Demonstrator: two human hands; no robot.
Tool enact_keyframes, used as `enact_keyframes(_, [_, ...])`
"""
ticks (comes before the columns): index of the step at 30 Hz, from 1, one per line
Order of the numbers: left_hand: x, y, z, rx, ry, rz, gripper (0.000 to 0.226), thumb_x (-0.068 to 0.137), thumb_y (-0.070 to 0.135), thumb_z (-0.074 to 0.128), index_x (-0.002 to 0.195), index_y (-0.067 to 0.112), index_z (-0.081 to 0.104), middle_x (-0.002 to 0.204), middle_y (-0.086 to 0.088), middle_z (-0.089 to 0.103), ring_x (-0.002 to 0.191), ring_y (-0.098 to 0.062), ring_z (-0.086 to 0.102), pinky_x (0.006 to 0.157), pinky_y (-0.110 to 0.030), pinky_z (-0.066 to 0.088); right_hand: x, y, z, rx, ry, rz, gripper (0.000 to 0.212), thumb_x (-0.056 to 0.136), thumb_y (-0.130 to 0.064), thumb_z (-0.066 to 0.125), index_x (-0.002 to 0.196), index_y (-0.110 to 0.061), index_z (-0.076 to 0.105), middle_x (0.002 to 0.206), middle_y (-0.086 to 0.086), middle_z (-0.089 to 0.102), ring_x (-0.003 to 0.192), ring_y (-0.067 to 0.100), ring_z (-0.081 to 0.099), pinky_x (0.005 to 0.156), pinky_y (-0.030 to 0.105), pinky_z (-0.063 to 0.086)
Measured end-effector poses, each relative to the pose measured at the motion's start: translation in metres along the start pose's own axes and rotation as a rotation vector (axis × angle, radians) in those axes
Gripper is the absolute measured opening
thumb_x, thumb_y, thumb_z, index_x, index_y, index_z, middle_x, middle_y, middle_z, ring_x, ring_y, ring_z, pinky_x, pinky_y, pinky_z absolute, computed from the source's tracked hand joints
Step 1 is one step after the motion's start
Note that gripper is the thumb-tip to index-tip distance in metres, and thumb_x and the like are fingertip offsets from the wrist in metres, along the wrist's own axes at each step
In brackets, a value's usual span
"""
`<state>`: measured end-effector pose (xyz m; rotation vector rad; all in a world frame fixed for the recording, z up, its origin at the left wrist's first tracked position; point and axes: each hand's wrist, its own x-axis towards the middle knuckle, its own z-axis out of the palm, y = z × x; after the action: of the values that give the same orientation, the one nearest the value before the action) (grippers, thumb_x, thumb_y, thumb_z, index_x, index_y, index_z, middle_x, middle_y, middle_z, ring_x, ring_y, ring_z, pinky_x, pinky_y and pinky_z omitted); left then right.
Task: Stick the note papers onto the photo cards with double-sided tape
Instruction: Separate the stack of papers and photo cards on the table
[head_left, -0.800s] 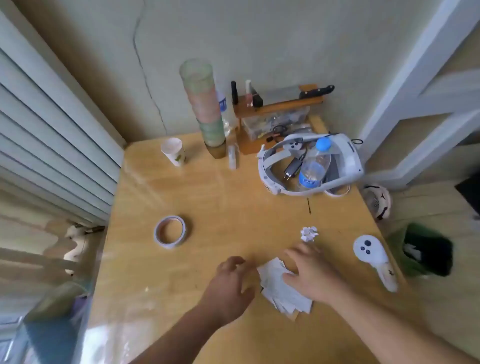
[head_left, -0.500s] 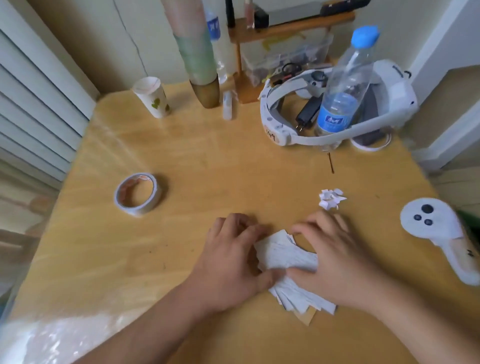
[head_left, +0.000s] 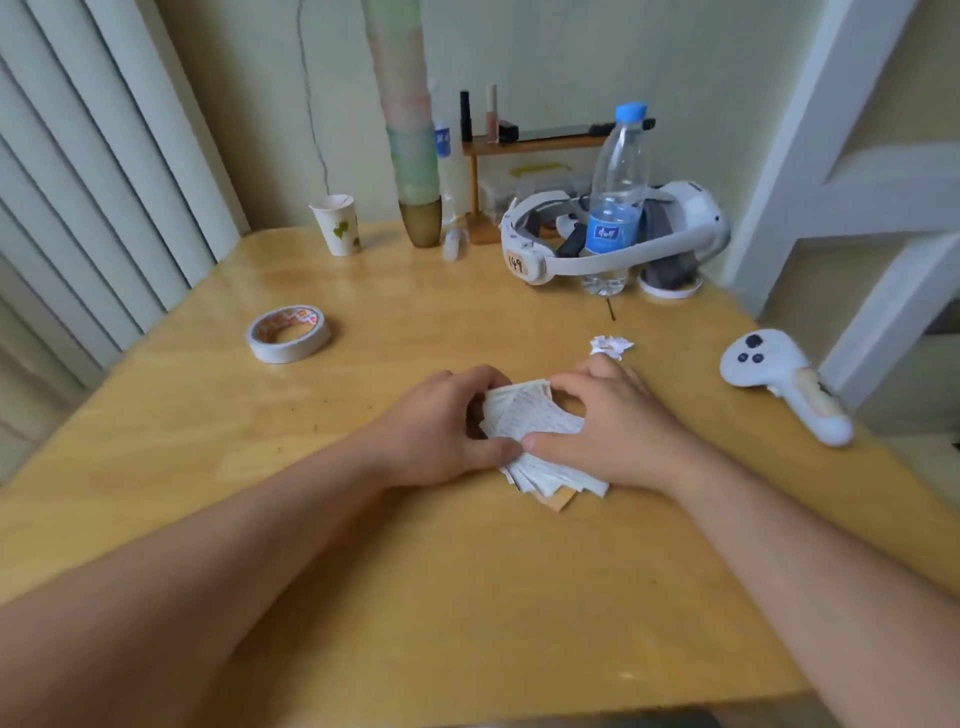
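A fanned stack of white note papers (head_left: 530, 421) lies mid-table, with a brown card corner (head_left: 557, 500) poking out underneath. My left hand (head_left: 441, 426) grips the stack's left side, thumb pressed on its near edge. My right hand (head_left: 608, 421) holds the right side, fingers curled over the top sheet. Both hands rest on the wooden table (head_left: 415, 571). A roll of double-sided tape (head_left: 289, 332) lies flat to the far left of the stack, apart from both hands. A small crumpled scrap of white paper (head_left: 611, 345) sits just beyond my right hand.
A white controller (head_left: 779, 379) lies near the right edge. At the back stand a paper cup (head_left: 336, 223), a tall stack of cups (head_left: 413, 156), a water bottle (head_left: 615, 208) inside a white headset (head_left: 613, 234), and a small wooden rack (head_left: 519, 145).
Both hands have closed in around the paper stack and lifted its far edge a little. The camera has dropped lower and closer to the table.
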<state>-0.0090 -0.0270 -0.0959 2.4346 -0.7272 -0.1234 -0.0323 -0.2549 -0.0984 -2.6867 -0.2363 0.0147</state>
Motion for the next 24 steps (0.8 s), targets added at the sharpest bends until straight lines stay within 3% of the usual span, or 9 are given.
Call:
enact_keyframes(3, [0.0, 0.0, -0.003, -0.125, -0.033, -0.062, 0.042, 0.079, 0.04, 0.089, 0.114, 0.036, 0.064, 0.099, 0.009, 0.075, 0.091, -0.015, 0.07, 0.089, -0.041, 0.059, -0.001, -0.001, -0.006, 0.027, -0.038, 0.036, 0.087, 0.073, -0.074, 0.075, 0.145, -0.033, 0.052, 0.139, -0.009, 0.041, 0.139, 0.016, 0.035, 0.114, 0.033, 0.035])
enact_keyframes(5, [-0.001, 0.0, -0.003, -0.127, -0.003, -0.067, 0.046, 0.075, 0.044, 0.089, 0.114, 0.04, 0.065, 0.1, 0.012, 0.074, 0.093, -0.015, 0.069, 0.091, -0.043, 0.058, 0.001, -0.004, -0.008, 0.03, -0.056, 0.058, 0.087, 0.071, -0.073, 0.077, 0.143, -0.031, 0.054, 0.139, -0.008, 0.042, 0.138, 0.017, 0.036, 0.115, 0.037, 0.037])
enact_keyframes(9, [-0.001, 0.009, -0.004, 0.04, -0.024, -0.027, 0.059, 0.082, 0.043, 0.08, 0.136, 0.044, 0.057, 0.118, 0.021, 0.063, 0.113, -0.012, 0.048, 0.105, -0.031, 0.044, 0.004, -0.006, -0.005, 0.026, -0.067, 0.061, 0.076, 0.075, -0.068, 0.078, 0.139, -0.035, 0.056, 0.134, -0.01, 0.044, 0.134, 0.018, 0.036, 0.114, 0.038, 0.038])
enact_keyframes(12, [-0.001, 0.004, -0.003, 0.024, -0.042, -0.004, 0.068, 0.085, 0.043, 0.078, 0.145, 0.048, 0.049, 0.126, 0.016, 0.062, 0.12, -0.015, 0.046, 0.107, -0.033, 0.043, 0.006, -0.008, -0.003, 0.027, -0.075, 0.033, 0.08, 0.076, -0.064, 0.079, 0.146, -0.036, 0.052, 0.131, -0.011, 0.048, 0.132, 0.015, 0.041, 0.112, 0.037, 0.041])
enact_keyframes(15, [0.0, -0.005, -0.002, -0.027, -0.021, 0.009, 0.072, 0.078, 0.047, 0.077, 0.142, 0.056, 0.046, 0.116, 0.015, 0.067, 0.117, -0.013, 0.053, 0.103, -0.038, 0.049, 0.012, -0.013, -0.004, 0.11, -0.068, 0.03, 0.084, 0.072, -0.055, 0.087, 0.145, -0.037, 0.05, 0.125, -0.012, 0.055, 0.121, 0.009, 0.053, 0.101, 0.031, 0.048])
enact_keyframes(17, [-0.001, -0.008, 0.0, -0.071, 0.009, 0.027, 0.071, 0.075, 0.044, 0.078, 0.139, 0.055, 0.049, 0.112, 0.015, 0.068, 0.111, -0.013, 0.058, 0.099, -0.039, 0.052, 0.017, -0.016, -0.006, 0.124, -0.081, 0.042, 0.074, 0.068, -0.053, 0.09, 0.132, -0.036, 0.057, 0.113, -0.016, 0.057, 0.104, 0.002, 0.057, 0.084, 0.022, 0.047])
enact_keyframes(19, [-0.003, -0.008, 0.002, -0.18, 0.028, 0.055, 0.064, 0.075, 0.033, 0.08, 0.131, 0.053, 0.055, 0.108, 0.015, 0.07, 0.099, -0.014, 0.066, 0.092, -0.04, 0.056, 0.021, -0.017, -0.009, 0.078, -0.134, 0.057, 0.058, 0.065, -0.058, 0.088, 0.113, -0.037, 0.063, 0.105, -0.016, 0.06, 0.093, 0.0, 0.059, 0.074, 0.023, 0.048])
enact_keyframes(24, [-0.008, -0.01, 0.002, -0.296, 0.114, 0.113, 0.064, 0.081, 0.007, 0.078, 0.127, 0.046, 0.058, 0.105, 0.013, 0.07, 0.087, -0.016, 0.069, 0.084, -0.037, 0.058, 0.025, -0.023, -0.016, 0.192, -0.281, 0.088, 0.042, 0.066, -0.047, 0.092, 0.099, -0.034, 0.07, 0.096, -0.01, 0.075, 0.085, 0.005, 0.073, 0.081, 0.04, 0.063])
